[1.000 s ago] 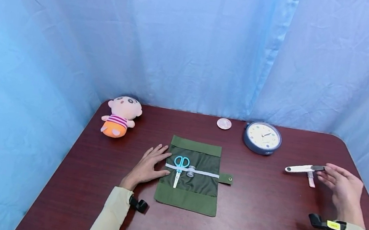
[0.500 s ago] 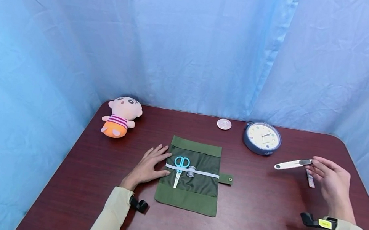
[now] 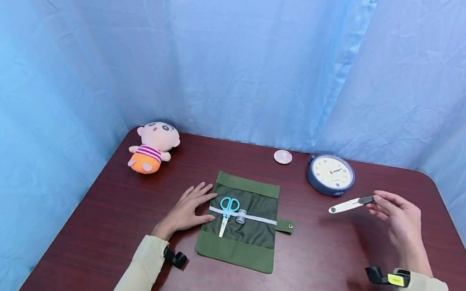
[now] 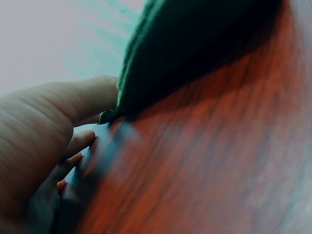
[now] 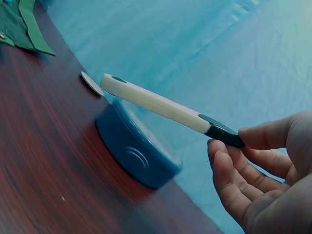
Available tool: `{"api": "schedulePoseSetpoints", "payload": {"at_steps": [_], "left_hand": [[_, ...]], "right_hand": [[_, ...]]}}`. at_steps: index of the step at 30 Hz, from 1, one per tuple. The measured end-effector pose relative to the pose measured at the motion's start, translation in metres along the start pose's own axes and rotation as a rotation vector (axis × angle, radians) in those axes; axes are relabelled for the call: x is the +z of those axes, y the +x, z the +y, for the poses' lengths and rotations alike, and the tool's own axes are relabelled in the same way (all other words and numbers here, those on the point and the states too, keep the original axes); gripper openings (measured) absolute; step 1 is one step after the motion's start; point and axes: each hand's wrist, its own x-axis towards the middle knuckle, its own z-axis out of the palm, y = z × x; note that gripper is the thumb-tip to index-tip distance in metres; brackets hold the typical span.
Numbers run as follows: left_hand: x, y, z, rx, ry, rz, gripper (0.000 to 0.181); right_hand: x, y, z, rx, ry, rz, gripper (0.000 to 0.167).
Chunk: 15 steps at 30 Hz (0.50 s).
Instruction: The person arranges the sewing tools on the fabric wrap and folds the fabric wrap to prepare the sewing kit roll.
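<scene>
My right hand (image 3: 401, 227) pinches the dark end of a slim white-and-black tool (image 3: 346, 206) between thumb and fingers, above the table; its exact kind is unclear. The right wrist view shows its white body (image 5: 156, 102) pointing away from the fingers. My left hand (image 3: 184, 211) rests with spread fingers at the left edge of an opened green cloth roll (image 3: 245, 255). In the left wrist view, the thumb (image 4: 92, 97) touches the edge of the roll. A white elastic band (image 3: 263, 220) crosses the roll over blue-handled scissors (image 3: 228, 208) and a grey spool (image 3: 241, 217).
Behind the tool stands a round blue clock (image 3: 331, 175), with a pale disc (image 3: 283, 157) left of it. A plush doll (image 3: 152, 148) lies at the back left. From the roll's right side extends a snap tab (image 3: 285, 226). Blue curtains (image 3: 243, 59) border the dark red table (image 3: 307, 290).
My right hand has carried the white-and-black tool leftward. The small pale strip seen beside it earlier is now hidden behind the hand. My left hand has stayed in place.
</scene>
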Motion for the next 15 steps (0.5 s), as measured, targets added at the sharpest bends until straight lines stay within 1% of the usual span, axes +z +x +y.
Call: {"api": "schedulePoseSetpoints", "payload": {"at_steps": [7,15], "left_hand": [[0.000,0.001,0.000,0.001,-0.001,-0.003,0.065],[0.000,0.002,0.000,0.000,0.000,-0.010,0.065]], "right_hand": [[0.023,0.007,0.006,0.014,-0.023,-0.034,0.017],[0.049,0.014,0.015,0.008,-0.031,-0.113,0.018]]}}
